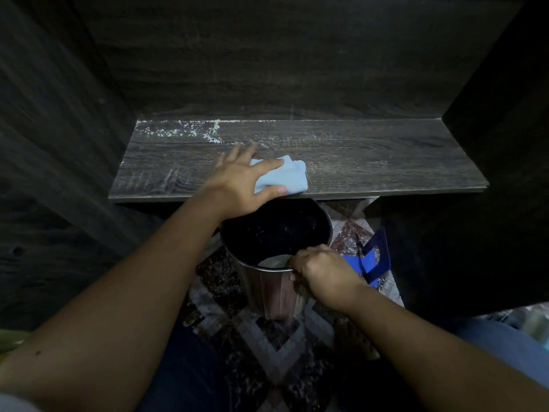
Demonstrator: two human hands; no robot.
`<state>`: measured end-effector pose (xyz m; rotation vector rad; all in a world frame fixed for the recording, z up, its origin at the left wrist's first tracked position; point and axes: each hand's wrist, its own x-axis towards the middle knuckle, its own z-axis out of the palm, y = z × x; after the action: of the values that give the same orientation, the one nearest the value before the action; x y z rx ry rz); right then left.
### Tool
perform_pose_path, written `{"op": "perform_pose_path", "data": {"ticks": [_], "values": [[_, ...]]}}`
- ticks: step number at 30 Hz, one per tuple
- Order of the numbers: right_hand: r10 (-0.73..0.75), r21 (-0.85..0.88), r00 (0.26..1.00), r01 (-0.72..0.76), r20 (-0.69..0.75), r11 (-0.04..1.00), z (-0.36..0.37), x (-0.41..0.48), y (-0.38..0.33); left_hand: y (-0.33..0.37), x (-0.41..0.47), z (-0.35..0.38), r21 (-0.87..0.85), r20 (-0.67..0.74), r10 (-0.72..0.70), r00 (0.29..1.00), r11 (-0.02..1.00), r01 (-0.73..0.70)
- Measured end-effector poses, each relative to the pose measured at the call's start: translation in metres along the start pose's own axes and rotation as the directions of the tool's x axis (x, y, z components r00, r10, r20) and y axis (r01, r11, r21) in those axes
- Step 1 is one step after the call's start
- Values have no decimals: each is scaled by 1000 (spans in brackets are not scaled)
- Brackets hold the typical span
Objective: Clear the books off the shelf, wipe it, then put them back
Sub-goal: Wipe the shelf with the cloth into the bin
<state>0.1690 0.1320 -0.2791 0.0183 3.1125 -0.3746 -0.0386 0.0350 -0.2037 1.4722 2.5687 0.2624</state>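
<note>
Blue cloth (283,175) under left hand (240,179) fingers

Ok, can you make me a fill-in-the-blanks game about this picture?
The left hand presses a light ____ cloth on the shelf.
The right hand holds the metal bin by its ____.
White dust lies in the shelf's back ____ corner.
Missing words: blue, rim, left.

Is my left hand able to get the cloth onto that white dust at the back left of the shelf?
Probably yes. The left hand presses the cloth on the shelf, with bare board between it and the white dust; the right hand grips the bin below.
</note>
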Motion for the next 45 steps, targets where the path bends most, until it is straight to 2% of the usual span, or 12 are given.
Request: {"op": "perform_pose_path", "data": {"ticks": [4, 8, 12, 14, 17, 19, 23, 25, 33, 39, 42, 45], "values": [[3, -6, 1000, -3, -5, 1000, 0, -1, 2, -3, 1, 7, 74, -61, 48, 997, 996, -43], [12, 18, 1000, -11, -28, 1000, 2, -1, 3, 1, 4, 1, -117, -89, 34, 995, 992, -44], [8, 20, 998, -7, -57, 1000, 1, 0, 2, 8, -2, -19, -149, -513, -2, 859, 985, -86], [-2, 26, 998, 4, -69, 1000, 0, -1, 1, 11, -7, -25, -108, -601, 44, 798, 985, -136], [-6, 23, 998, 8, -60, 1000, -2, -2, 0, 7, -10, -14, -35, -244, 81, 966, 995, -92], [-17, -5, 998, 16, -64, 1000, -2, -1, 0, 1, -13, -6, -88, -89, 67, 994, 993, -75], [-14, -5, 997, 13, -82, 1000, 1, 1, 1, -2, -13, -9, -107, -432, 61, 900, 987, -118], [-9, -15, 997, 8, -83, 1000, 2, 2, 0, -3, -11, -9, -47, -497, 40, 867, 996, -73], [-9, -46, 993, 4, -118, 999, 3, -5, 5, 1, 18, 3, 94, -366, -145, 919, 977, 191], [-34, -68, 990, 24, -140, 997, -1, -12, 9, 17, 14, 3, -25, -74, 222, 972, 974, -225], [-39, -66, 990, 30, -132, 997, -2, -13, 12, 13, 3, -6, -94, -149, 230, 962, 965, -245], [-28, -49, 993, 22, -115, 999, -4, -11, 14, 10, 0, -7, 25, -364, 202, 909, 978, -207]]}}
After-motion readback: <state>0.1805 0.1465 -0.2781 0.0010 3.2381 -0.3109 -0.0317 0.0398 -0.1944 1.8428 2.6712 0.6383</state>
